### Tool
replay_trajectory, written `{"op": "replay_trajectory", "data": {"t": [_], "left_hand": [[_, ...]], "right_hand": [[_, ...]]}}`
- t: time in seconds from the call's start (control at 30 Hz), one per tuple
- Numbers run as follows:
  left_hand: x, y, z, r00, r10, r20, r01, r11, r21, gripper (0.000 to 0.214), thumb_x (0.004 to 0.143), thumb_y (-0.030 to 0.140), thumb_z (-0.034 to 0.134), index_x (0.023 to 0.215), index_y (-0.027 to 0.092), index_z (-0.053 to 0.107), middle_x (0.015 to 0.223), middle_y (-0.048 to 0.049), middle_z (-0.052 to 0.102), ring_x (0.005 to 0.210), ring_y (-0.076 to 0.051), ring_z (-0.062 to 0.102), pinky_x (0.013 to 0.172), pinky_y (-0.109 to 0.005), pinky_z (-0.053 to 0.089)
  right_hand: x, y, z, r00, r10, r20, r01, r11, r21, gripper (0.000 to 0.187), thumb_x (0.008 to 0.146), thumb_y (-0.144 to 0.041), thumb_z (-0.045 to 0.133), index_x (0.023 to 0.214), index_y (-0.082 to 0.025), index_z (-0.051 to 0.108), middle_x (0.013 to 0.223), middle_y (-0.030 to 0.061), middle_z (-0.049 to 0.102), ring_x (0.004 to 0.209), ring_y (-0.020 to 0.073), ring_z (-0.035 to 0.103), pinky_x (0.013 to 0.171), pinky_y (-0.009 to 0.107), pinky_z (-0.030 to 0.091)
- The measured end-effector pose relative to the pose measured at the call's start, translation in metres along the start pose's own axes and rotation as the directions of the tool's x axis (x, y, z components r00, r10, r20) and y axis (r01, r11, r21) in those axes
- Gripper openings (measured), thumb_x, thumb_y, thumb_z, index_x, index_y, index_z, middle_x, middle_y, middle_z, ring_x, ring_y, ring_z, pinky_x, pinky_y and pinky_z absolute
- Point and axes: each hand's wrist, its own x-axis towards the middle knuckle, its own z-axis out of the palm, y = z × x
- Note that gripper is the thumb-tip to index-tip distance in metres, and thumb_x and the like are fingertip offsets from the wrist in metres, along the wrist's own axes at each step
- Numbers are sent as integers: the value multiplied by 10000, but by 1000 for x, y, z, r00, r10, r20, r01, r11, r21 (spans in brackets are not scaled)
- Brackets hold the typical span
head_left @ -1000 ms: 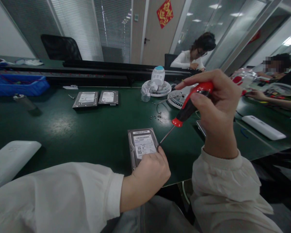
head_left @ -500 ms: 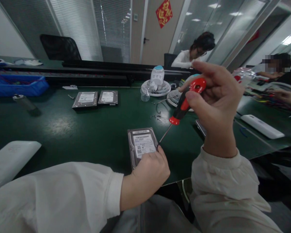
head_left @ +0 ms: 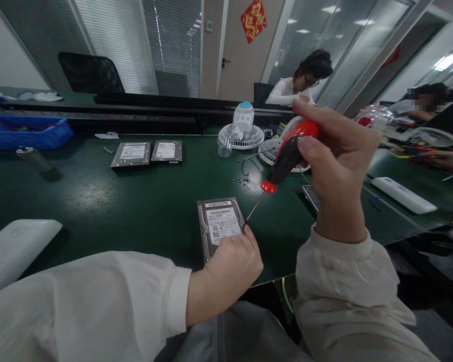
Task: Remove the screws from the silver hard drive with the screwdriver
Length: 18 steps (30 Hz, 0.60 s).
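A hard drive (head_left: 219, 223) with a white label lies flat on the green table (head_left: 136, 201) in front of me. My left hand (head_left: 232, 264) is closed over its near end and presses it down. My right hand (head_left: 337, 161) is wrapped round the red and black handle of a screwdriver (head_left: 283, 163). The thin shaft slants down to the left, and its tip rests at the drive's right edge, just above my left fingers.
Two more hard drives (head_left: 147, 152) lie at the back left, loose screws (head_left: 243, 180) near two small white fans (head_left: 245, 131). A blue bin (head_left: 26, 131) and a metal cylinder (head_left: 32, 157) stand far left, white flat boxes (head_left: 402, 194) at the sides. Other people sit beyond.
My right fingers have shifted round the screwdriver handle, which has turned in my grip. The tip stays at the drive's right edge. My left hand has not moved.
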Motion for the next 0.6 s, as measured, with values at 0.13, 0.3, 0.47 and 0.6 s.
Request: {"op": "replay_trajectory", "data": {"t": [0.13,0.3,0.47,0.6], "left_hand": [[0,0,0,1000,-12,2,12,1000,16,510,907,326,610,1223,-73,645,689,-116,645,531,-177,590,452,-266,405],[0,1,1,1000,0,-17,1,1000,29,517,895,329,619,1210,-80,651,689,-122,649,526,-181,593,443,-267,403],[-1,1,2,1000,-1,-14,2,1000,27,512,904,326,614,1221,-75,646,694,-119,646,536,-177,594,455,-266,406],[0,0,1,1000,6,-11,-6,1000,15,527,900,331,625,1223,-86,641,692,-122,643,533,-177,595,450,-265,400]], "right_hand": [[-2,-1,2,997,64,52,-67,997,44,384,877,-407,613,1250,-346,685,925,5,761,774,187,693,649,346,560],[1,0,2,998,2,60,3,996,-90,427,747,-367,774,1171,-338,728,990,20,724,781,182,653,602,327,483],[-1,8,-1,998,-38,53,43,995,-87,451,836,-480,651,1277,-382,662,1162,4,731,876,203,676,744,372,555],[-2,7,1,997,-15,79,21,997,-69,470,872,-555,582,1278,-332,665,1130,29,739,889,214,691,761,373,565]]}}
